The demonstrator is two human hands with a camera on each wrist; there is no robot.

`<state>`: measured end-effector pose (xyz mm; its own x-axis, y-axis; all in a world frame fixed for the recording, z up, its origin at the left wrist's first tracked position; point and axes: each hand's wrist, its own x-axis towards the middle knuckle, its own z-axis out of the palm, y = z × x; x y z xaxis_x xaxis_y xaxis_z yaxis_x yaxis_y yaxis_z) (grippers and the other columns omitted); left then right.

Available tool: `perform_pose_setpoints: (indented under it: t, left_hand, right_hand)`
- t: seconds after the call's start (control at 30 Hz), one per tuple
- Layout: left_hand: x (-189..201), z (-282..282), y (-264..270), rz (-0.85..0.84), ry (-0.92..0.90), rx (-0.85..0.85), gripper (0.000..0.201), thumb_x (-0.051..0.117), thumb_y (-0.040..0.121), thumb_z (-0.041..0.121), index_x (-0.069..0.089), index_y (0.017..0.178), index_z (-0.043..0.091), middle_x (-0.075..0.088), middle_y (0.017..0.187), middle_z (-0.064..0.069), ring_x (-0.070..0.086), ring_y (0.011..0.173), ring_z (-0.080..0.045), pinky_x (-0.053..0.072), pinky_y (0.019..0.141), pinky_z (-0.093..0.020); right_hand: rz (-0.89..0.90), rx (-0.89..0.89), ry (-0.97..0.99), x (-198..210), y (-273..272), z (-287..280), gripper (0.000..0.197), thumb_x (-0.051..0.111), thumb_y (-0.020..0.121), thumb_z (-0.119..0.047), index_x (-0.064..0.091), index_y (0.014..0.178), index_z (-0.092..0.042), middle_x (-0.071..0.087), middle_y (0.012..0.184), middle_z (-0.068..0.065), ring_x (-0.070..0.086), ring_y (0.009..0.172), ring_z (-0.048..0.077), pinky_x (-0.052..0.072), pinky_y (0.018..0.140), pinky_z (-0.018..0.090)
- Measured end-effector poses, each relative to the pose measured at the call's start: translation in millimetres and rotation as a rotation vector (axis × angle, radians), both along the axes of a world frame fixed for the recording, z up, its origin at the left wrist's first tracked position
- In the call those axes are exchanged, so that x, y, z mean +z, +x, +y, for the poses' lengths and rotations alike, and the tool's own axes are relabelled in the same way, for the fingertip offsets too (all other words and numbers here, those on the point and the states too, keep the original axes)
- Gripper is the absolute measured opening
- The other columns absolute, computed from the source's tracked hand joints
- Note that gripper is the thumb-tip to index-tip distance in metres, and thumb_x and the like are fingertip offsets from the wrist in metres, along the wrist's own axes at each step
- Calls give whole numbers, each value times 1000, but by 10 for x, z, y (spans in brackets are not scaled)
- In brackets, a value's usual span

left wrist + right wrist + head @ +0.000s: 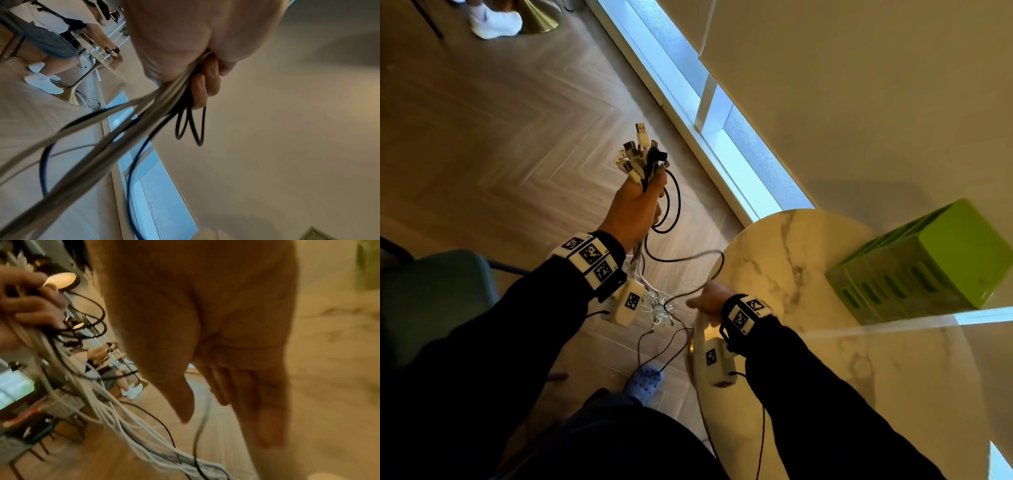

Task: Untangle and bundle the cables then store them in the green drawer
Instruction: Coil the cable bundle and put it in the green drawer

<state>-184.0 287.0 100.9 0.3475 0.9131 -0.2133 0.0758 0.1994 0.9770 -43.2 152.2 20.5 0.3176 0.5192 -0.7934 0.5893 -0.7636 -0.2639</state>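
Cables [643,161] hang from the left hand [635,209], clenched below their plugs; the right hand [709,299], fingers loose, trails one grey strand [698,257]; untangling seems underway; next, comb tails straight

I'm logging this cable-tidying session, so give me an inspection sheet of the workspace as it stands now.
Surface: round marble table, bare where visible.
Job's things: bunch of cables held off the table, plugs fanned out above the fist; green drawer unit at the table's far side, drawers closed.
Clutter: nothing seen on the table.
Grips: left hand grips the cable bunch; right hand open, fingers straight, one gray cable draped by it.
Cables: loose ends hang tangled below the left hand toward the floor; black loops beside the fist.
Surroundings: wood floor, teal chair, floor-level window, other people further off.
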Motion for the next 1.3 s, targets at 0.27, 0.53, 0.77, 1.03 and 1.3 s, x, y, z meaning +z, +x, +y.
perform_pose_setpoints:
  t: [0.27, 0.53, 0.77, 1.03, 1.3]
  left_hand:
    - [-70, -198, 145, -74, -27, -168, 29, 48, 105, 42, 45, 89, 17, 42, 62, 7, 42, 56, -8, 40, 55, -21]
    - [-20, -192, 171, 131, 112, -204, 42, 40, 104, 53, 45, 82, 17, 48, 63, 3, 49, 57, -9, 44, 66, -27]
    - [107, -182, 118, 190, 215, -168, 57, 38, 108, 41, 50, 130, -10, 61, 96, -30, 59, 87, -40, 46, 82, -47]
    - [45, -87, 60, 191, 183, -149, 33, 37, 107, 47, 52, 92, 20, 53, 71, -3, 54, 65, -11, 46, 67, -25]
    - [-63, 103, -82, 75, 69, -5, 38, 43, 101, 59, 45, 87, 24, 39, 62, 5, 37, 53, -12, 34, 54, -34]
  right_hand:
    - [202, 102, 607, 329, -242, 143, 80, 68, 89, -52, 28, 152, -23, 44, 154, 3, 43, 140, 19, 35, 113, 34]
    - [42, 124, 821, 227, -371, 154, 34, 44, 107, -32, 56, 133, -14, 72, 106, 12, 69, 87, 25, 55, 78, 36]
    - [187, 47, 860, 345, -293, 116, 26, 41, 108, -33, 54, 125, -18, 71, 99, 2, 70, 76, 5, 56, 71, 16]
    - [91, 62, 962, 384, -326, 95, 17, 39, 108, -27, 50, 108, -13, 59, 81, 2, 55, 67, 18, 44, 62, 26]
    - [182, -341, 897, 337, -251, 78, 16, 37, 108, -21, 48, 100, -12, 67, 84, 7, 65, 70, 16, 56, 69, 30]
